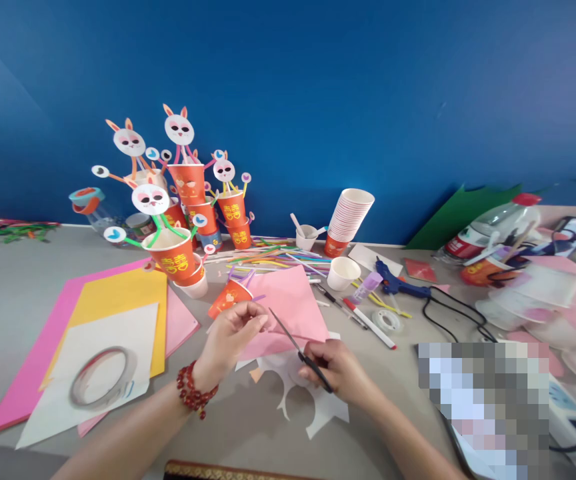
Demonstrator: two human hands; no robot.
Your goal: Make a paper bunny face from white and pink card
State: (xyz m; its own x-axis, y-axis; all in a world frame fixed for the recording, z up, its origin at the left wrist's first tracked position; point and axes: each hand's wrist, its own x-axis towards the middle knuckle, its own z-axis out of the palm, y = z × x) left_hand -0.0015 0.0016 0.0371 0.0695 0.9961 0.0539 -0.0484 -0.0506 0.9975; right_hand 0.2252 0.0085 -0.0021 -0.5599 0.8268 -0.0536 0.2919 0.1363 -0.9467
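My left hand point(231, 337), with a red bead bracelet on its wrist, pinches the near edge of a pink paper sheet point(293, 303) and lifts it off the table. My right hand point(338, 370) grips small black scissors point(295, 347). The open blades point up-left and meet the pink sheet's lower edge. Under both hands lies white paper point(313, 400) with round pieces cut out of it.
Sheets of pink, yellow and white paper point(118, 320) and a tape ring point(103, 377) lie at left. Orange cups with paper rabbit heads point(178, 200) stand behind. A white cup stack point(351, 213), straws, markers, a blue glue gun point(393, 283) and a bottle point(493, 230) fill the right.
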